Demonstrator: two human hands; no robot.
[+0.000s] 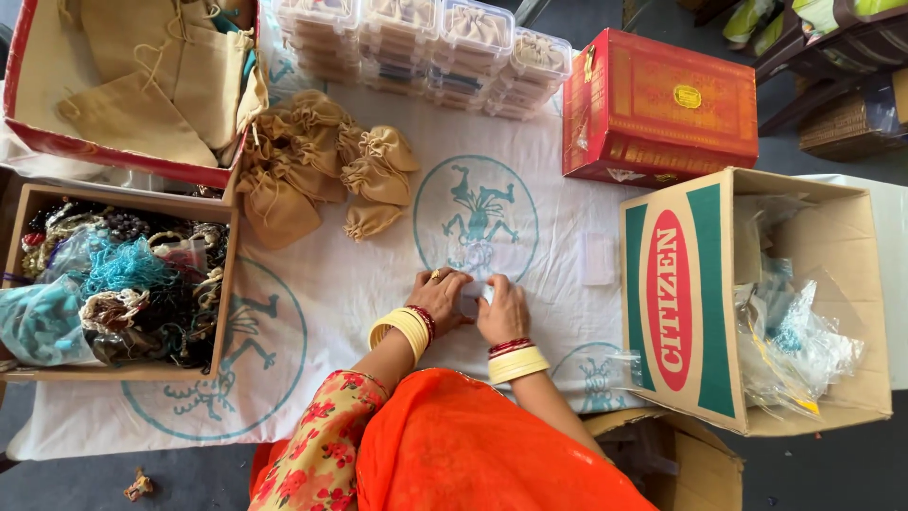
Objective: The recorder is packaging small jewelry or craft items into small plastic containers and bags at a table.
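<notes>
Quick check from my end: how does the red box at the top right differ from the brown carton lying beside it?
The red box is closed; the brown carton lies on its side with its mouth open, clear plastic bags spilling inside. The red box is smaller and glossy with gold decoration; the brown carton is bigger, plain cardboard with a green-edged panel and a red oval. Both rest on the white cloth, right of the hands.

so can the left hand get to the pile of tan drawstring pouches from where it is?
Probably yes: the left hand rests on the white cloth, and only bare cloth lies between it and the pouches.
</notes>
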